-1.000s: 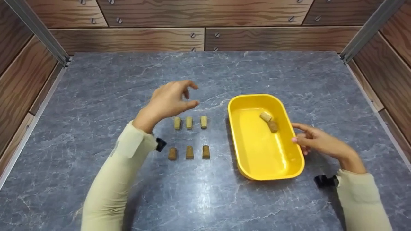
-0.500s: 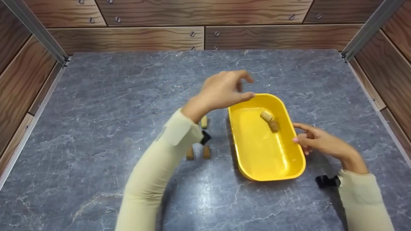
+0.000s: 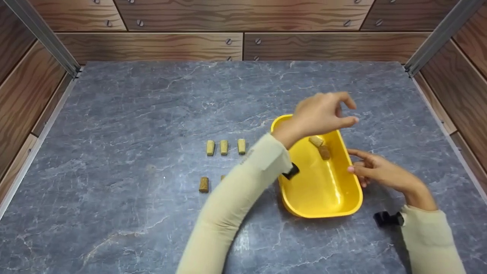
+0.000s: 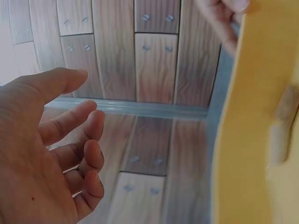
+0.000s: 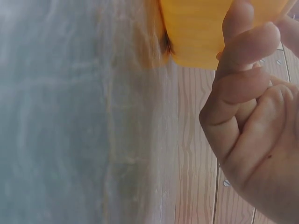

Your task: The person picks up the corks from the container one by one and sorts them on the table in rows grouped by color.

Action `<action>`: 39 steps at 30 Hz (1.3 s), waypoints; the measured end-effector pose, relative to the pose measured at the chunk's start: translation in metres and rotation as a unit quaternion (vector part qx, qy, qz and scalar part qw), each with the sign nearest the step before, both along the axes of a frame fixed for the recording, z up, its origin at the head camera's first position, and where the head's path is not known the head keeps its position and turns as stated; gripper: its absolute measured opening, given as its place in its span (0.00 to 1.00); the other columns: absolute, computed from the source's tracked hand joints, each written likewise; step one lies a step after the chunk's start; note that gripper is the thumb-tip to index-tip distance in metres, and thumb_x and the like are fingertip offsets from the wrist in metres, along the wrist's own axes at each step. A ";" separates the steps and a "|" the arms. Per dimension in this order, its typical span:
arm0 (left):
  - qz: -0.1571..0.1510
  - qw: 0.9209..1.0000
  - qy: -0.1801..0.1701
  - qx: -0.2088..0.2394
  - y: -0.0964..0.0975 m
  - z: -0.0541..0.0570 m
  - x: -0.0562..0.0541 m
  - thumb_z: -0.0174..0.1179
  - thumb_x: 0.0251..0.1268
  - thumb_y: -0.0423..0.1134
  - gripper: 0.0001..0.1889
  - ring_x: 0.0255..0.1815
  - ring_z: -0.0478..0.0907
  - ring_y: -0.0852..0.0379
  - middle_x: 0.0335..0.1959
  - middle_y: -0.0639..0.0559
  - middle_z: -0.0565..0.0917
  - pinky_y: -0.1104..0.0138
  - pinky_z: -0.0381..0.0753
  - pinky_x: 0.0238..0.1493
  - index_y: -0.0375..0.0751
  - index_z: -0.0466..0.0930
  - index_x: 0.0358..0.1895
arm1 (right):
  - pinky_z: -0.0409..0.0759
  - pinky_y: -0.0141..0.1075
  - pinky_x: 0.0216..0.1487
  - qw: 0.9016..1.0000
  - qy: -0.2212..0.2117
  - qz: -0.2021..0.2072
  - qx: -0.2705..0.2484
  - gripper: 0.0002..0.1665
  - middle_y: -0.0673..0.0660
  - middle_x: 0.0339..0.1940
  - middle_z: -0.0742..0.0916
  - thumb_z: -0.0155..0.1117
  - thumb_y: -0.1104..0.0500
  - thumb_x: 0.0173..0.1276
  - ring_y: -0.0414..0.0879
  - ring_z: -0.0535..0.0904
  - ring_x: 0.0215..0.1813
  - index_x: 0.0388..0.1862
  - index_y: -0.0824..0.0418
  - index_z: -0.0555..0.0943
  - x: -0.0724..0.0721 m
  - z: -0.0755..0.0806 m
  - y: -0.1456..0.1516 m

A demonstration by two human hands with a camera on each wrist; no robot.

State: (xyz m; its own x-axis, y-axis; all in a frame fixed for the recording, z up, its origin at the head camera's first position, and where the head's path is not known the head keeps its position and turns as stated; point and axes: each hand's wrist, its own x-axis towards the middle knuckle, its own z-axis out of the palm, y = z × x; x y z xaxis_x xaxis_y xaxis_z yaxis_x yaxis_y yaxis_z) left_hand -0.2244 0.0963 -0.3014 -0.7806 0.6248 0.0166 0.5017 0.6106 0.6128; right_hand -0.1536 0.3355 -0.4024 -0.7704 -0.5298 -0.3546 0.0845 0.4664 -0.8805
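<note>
My left hand hovers over the far end of a yellow plastic tub. Its fingers are loosely bent with a gap to the thumb, and the left wrist view shows nothing in the hand. At the tub's right side, my right hand holds the rim, thumb on the edge and fingers against the outside. Inside the tub lie a pale cork-like block and a brown one, end to end. Left of the tub, three pale tapered blocks stand in a row. A brown block sits nearer; the left sleeve mostly hides others.
The grey marbled tabletop has wood-patterned panels at its back and sides. A metal post rises at each far corner. Black wrist mounts stick out from both sleeves.
My left hand has swept right from above the rows of blocks to over the tub, empty throughout. The right hand and the tub have stayed nearly still.
</note>
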 end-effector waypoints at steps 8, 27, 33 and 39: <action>0.031 0.994 -0.049 0.091 0.021 -0.039 -0.002 0.58 0.65 0.57 0.14 0.24 0.72 0.65 0.32 0.63 0.78 0.75 0.69 0.24 0.60 0.78 0.50 | 0.74 0.34 0.28 1.000 0.006 0.006 -0.010 0.38 0.44 0.24 0.79 0.47 0.60 0.77 0.35 0.72 0.24 0.73 0.78 0.42 -0.001 -0.002 0.000; 0.015 0.991 -0.107 -0.082 0.030 -0.073 0.002 0.64 0.59 0.58 0.24 0.27 0.80 0.64 0.30 0.62 0.84 0.72 0.74 0.30 0.64 0.73 0.59 | 0.75 0.33 0.28 1.000 0.018 0.008 -0.005 0.38 0.43 0.24 0.79 0.47 0.60 0.77 0.35 0.73 0.24 0.73 0.78 0.43 0.000 -0.001 -0.001; 0.017 0.991 -0.074 -0.110 0.032 -0.078 0.002 0.65 0.58 0.58 0.23 0.36 0.76 0.66 0.38 0.65 0.81 0.69 0.74 0.39 0.64 0.75 0.57 | 0.75 0.32 0.29 1.000 0.008 0.010 -0.024 0.38 0.43 0.26 0.81 0.48 0.60 0.77 0.35 0.73 0.24 0.73 0.77 0.42 -0.002 -0.003 -0.002; 0.023 0.990 -0.093 -0.100 0.028 -0.080 0.002 0.66 0.58 0.57 0.20 0.26 0.78 0.66 0.26 0.63 0.82 0.71 0.73 0.34 0.61 0.74 0.52 | 0.75 0.31 0.28 0.999 0.013 0.008 -0.029 0.38 0.43 0.29 0.83 0.48 0.61 0.77 0.34 0.73 0.24 0.73 0.77 0.43 -0.001 -0.004 -0.001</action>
State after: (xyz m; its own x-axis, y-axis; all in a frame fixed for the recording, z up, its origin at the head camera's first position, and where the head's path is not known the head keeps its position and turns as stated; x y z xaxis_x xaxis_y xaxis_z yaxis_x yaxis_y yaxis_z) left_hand -0.2227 0.1246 -0.3811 -0.7862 0.5650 -0.2504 0.3605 0.7484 0.5567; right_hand -0.1546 0.3345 -0.4062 -0.7702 -0.5614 -0.3028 0.0545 0.4152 -0.9081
